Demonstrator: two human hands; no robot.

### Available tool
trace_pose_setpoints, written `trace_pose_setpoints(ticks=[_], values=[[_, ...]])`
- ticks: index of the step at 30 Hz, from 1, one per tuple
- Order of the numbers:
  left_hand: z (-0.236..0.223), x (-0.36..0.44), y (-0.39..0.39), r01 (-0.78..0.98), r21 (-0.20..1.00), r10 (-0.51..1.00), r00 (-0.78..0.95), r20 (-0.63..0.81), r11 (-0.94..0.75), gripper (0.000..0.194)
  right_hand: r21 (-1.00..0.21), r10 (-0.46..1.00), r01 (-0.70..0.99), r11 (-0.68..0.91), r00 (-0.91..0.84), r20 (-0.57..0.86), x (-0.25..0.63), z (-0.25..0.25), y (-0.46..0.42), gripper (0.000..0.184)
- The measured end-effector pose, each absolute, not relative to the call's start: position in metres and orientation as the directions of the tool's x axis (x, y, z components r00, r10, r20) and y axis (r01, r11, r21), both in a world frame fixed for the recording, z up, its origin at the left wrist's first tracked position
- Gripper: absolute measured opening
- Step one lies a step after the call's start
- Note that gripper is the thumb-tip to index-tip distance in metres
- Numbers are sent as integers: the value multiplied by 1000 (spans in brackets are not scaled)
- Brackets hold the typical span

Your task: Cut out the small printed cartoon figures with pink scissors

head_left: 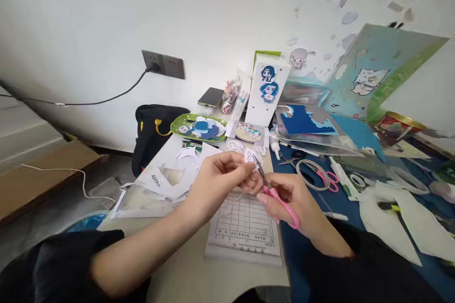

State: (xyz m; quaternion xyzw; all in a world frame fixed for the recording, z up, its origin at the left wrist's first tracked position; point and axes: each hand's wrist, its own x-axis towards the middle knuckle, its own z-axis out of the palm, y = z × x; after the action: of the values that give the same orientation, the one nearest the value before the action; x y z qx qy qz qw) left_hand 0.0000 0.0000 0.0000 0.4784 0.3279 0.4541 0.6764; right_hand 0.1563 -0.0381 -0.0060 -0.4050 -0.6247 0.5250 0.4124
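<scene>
My left hand [216, 177] pinches a small white paper cutout [250, 156] with a printed line figure, holding it above the table. Beside it, my right hand [295, 199] grips pink-handled scissors [275, 192], whose metal blades point up and left into the edge of the cutout. Both hands hover over a printed form sheet [245, 229] lying flat on the beige table [185, 270]. Black sleeves cover both forearms near the bottom edge.
White paper scraps [170, 177] lie at the left. Behind them sit a green tray of cartoon cutouts [198, 128], a white box with blue character stickers [266, 90], a phone [211, 97], a glue bottle [274, 144]. A tape ring [313, 173], pink scissors [332, 181], blue paper and a black bag [154, 130] surround these.
</scene>
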Motion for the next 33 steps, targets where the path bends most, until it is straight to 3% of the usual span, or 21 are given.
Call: trace_pose_setpoints(ticks=[16,33], values=[[-3,-6,-1,-317,938,902,431,11,140,14,-991,914,47,122,-395,94,161,-10,-38,5],[-1,-8,0,-302,944,896,443,13,136,14,-985,925,109,133,-371,84,162,-8,-39,17]])
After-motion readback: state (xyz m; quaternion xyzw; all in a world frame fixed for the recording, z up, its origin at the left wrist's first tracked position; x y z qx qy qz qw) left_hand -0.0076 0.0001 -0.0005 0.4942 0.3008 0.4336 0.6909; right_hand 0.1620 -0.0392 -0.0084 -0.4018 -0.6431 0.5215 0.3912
